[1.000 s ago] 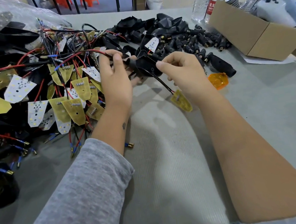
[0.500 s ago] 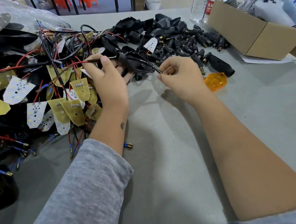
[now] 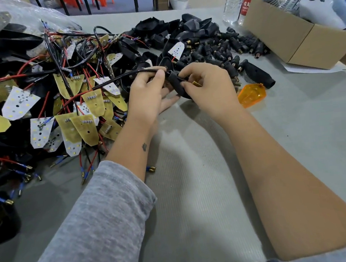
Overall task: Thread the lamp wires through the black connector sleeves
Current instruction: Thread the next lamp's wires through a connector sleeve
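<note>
My left hand [image 3: 147,97] pinches a black lamp wire [image 3: 120,77] that runs left into the tangle, right at the mouth of a black connector sleeve [image 3: 176,84]. My right hand [image 3: 208,89] grips that sleeve from the right, fingers curled around it. A small yellow board piece [image 3: 196,83] peeks out between its fingers. A pile of loose black sleeves [image 3: 219,50] lies just behind my hands. A heap of wired LED boards [image 3: 70,102] spreads to the left.
An orange lens [image 3: 251,95] and a larger black sleeve [image 3: 257,74] lie right of my hands. A cardboard box [image 3: 298,40] stands at the back right, with water bottles [image 3: 237,0] behind it. The grey table [image 3: 195,192] stretches toward me.
The yellow board that hung below my right hand has been drawn up to the sleeve. My hands have closed in together around the sleeve, the left one sliding along the wire toward it.
</note>
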The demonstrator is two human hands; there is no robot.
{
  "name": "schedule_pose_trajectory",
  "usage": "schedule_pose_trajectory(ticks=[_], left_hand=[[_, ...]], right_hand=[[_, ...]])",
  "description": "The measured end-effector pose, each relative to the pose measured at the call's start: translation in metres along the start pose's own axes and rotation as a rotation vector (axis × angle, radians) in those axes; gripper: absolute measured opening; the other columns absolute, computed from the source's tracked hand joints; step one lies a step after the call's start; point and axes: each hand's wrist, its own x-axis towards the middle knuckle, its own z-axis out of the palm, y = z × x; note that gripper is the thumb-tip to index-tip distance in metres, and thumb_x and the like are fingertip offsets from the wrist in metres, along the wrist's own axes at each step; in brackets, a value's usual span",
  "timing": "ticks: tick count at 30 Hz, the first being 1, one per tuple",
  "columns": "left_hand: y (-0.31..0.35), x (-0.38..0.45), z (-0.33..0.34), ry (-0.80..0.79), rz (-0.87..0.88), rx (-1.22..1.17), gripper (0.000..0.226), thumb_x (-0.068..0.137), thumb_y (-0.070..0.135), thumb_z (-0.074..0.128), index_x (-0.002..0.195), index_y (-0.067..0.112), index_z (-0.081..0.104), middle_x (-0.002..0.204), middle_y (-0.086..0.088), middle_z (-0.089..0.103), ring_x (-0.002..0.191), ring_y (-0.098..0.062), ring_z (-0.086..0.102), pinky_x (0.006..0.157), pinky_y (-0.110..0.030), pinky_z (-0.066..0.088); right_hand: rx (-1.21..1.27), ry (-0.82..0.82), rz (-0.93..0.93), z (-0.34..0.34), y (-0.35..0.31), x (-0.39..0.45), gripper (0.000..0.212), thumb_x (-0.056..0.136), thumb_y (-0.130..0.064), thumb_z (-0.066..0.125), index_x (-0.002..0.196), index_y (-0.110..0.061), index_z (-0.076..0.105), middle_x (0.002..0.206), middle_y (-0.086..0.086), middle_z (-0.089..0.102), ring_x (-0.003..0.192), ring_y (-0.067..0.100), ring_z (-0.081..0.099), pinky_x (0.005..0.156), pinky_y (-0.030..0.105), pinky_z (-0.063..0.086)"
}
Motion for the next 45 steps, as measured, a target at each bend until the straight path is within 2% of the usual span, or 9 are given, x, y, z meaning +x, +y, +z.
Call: schedule_pose_trajectory(ticks=[3,6,13,19,23,28,36,41,45], left_hand=[[0.001,-0.002,0.000,-0.051,-0.034,0.007,0.006,0.100,0.024,0.054,0.099,0.019,0.058,0.105,-0.008,0.069,0.091,-0.020,0.073,0.068,-0.036,0.059],[0.002,-0.004,0.001,-0.075,-0.036,-0.006,0.007,0.101,0.026,0.052,0.101,0.021,0.057,0.104,-0.005,0.069,0.091,-0.020,0.074,0.069,-0.037,0.059],[0.006,-0.003,-0.001,-0.011,0.040,-0.081,0.012,0.105,0.022,0.042,0.101,0.020,0.054,0.106,-0.010,0.068,0.096,-0.027,0.071,0.074,-0.039,0.060],[0.009,-0.002,-0.003,0.091,0.067,-0.104,0.014,0.106,0.023,0.035,0.101,0.020,0.048,0.109,-0.011,0.068,0.099,-0.027,0.071,0.082,-0.050,0.059],[0.011,-0.004,-0.001,0.096,0.085,-0.162,0.015,0.107,0.023,0.032,0.101,0.020,0.045,0.117,-0.018,0.065,0.101,-0.030,0.070,0.083,-0.052,0.058],[0.011,-0.004,0.000,0.123,0.103,-0.131,0.015,0.107,0.024,0.032,0.100,0.023,0.045,0.121,-0.015,0.063,0.103,-0.027,0.069,0.087,-0.051,0.057],[0.010,-0.003,0.001,0.145,0.066,-0.095,0.013,0.107,0.027,0.034,0.101,0.026,0.046,0.119,-0.011,0.065,0.101,-0.028,0.070,0.081,-0.047,0.059],[0.008,0.000,0.001,0.103,0.005,-0.022,0.012,0.105,0.028,0.041,0.102,0.024,0.052,0.111,-0.008,0.069,0.093,-0.024,0.072,0.075,-0.037,0.060],[0.006,-0.001,0.003,0.062,0.026,0.070,0.019,0.104,0.023,0.042,0.093,0.022,0.057,0.102,-0.005,0.062,0.086,-0.022,0.068,0.078,-0.038,0.060]], right_hand=[[-0.016,0.010,-0.034,0.001,-0.002,-0.002,0.016,0.090,-0.021,0.063,0.105,-0.023,0.070,0.093,-0.006,0.062,0.090,0.016,0.058,0.084,0.043,0.049],[0.006,0.022,-0.067,0.000,-0.003,-0.003,0.019,0.095,-0.022,0.058,0.111,-0.021,0.068,0.101,-0.002,0.064,0.097,0.016,0.057,0.089,0.041,0.047],[0.189,0.073,0.026,0.001,-0.009,-0.006,0.022,0.098,-0.026,0.048,0.104,-0.018,0.067,0.095,0.004,0.066,0.092,0.018,0.059,0.086,0.045,0.048],[0.127,0.074,0.170,0.000,-0.003,-0.003,0.015,0.093,-0.030,0.051,0.089,-0.025,0.065,0.069,-0.010,0.060,0.064,0.006,0.052,0.064,0.032,0.044],[0.160,-0.001,0.221,0.000,-0.007,-0.005,0.014,0.093,-0.034,0.055,0.097,-0.023,0.063,0.077,-0.001,0.067,0.071,0.015,0.064,0.072,0.041,0.055],[0.413,-0.034,0.333,-0.003,-0.011,-0.003,0.025,0.093,-0.021,0.062,0.116,-0.014,0.056,0.079,0.012,0.069,0.052,0.011,0.058,0.049,0.019,0.044],[0.568,-0.023,0.361,-0.007,-0.009,-0.001,0.038,0.088,-0.003,0.067,0.123,-0.010,0.054,0.082,0.009,0.065,0.057,0.009,0.058,0.061,0.023,0.049],[0.510,0.032,0.338,-0.005,-0.005,-0.001,0.037,0.084,-0.003,0.070,0.118,-0.009,0.056,0.075,0.006,0.062,0.059,0.010,0.057,0.065,0.024,0.047],[0.341,0.006,0.277,-0.001,-0.004,0.000,0.033,0.082,-0.011,0.074,0.108,-0.016,0.055,0.072,0.009,0.057,0.067,0.019,0.055,0.070,0.037,0.048]])
